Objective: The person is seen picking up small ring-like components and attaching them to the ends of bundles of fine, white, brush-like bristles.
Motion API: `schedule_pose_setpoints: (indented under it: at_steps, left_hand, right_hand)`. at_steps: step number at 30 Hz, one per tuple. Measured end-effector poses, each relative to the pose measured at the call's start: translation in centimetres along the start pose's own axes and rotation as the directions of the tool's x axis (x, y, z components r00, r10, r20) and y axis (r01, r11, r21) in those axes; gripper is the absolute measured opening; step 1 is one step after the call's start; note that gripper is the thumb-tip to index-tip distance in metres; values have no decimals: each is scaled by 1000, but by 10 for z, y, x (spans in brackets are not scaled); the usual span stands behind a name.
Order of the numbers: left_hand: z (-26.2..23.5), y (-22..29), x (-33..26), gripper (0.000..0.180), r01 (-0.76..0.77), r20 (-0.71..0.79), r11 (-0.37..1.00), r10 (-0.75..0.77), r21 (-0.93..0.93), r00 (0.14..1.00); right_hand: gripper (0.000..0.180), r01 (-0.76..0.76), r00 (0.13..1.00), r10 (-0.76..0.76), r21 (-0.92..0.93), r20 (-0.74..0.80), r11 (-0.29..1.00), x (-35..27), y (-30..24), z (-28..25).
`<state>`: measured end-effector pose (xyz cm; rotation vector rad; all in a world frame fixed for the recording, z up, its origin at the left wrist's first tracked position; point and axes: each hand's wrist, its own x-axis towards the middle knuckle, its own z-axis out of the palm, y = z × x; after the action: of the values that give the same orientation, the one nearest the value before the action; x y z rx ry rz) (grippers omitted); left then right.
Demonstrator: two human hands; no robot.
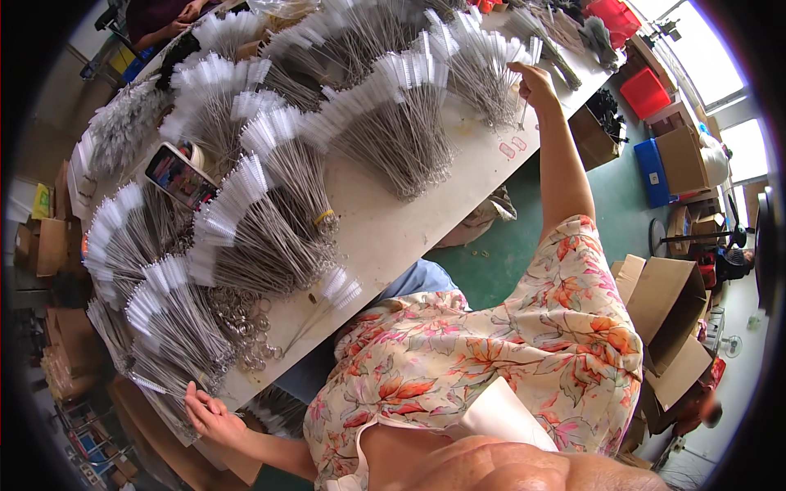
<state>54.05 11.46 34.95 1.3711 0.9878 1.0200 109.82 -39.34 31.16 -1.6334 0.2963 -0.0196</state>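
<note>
My right hand (534, 82), at the upper right of the frame, is pinched shut on a thin wire brush (524, 110) that hangs from my fingers beside the fan of bristle brushes (483, 69) at the far end of the white table (393, 237). My left hand (209, 413), at the lower left, rests at the table's near edge with fingers loosely spread, touching the ends of the lowest brush bundle (176, 335); it grips nothing that I can make out, though the view there is warped and dim.

Most of the work looks done to me: fans of brushes cover nearly the whole table, white bristles outward. A heap of loose metal rings (246, 319) lies just beside the lower bundles, and a few stray brushes (332, 295) lie apart near the middle, so some sorting seems left.

A phone (178, 174) lies face-up among the fans at centre left. Two small pink labels (513, 147) sit on the table edge below my right hand. On the green floor at right stand a red crate (644, 92), a blue crate (652, 168) and open brown cardboard boxes (667, 299).
</note>
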Motion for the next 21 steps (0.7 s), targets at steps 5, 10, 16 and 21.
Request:
schedule_pose_setpoints:
  at_steps: [5,10,16,21]
  left_hand:
    - [2,-1,1,32,3,26,1000,-2,-16,1000]
    - [25,-17,2,29,-23,148,968,62,-249,987]
    - [96,11,-23,29,173,550,955,-14,-240,835]
    - [148,34,-34,28,194,813,930,156,-313,561]
  right_hand:
    - [23,-167,961,102,245,258,955,-10,-22,11]
    - [20,440,896,-441,-37,-46,897,-103,-49,60]
    - [9,407,614,-445,222,652,886,-258,-62,156]
    - [15,183,337,-37,-26,941,983,-361,-28,205]
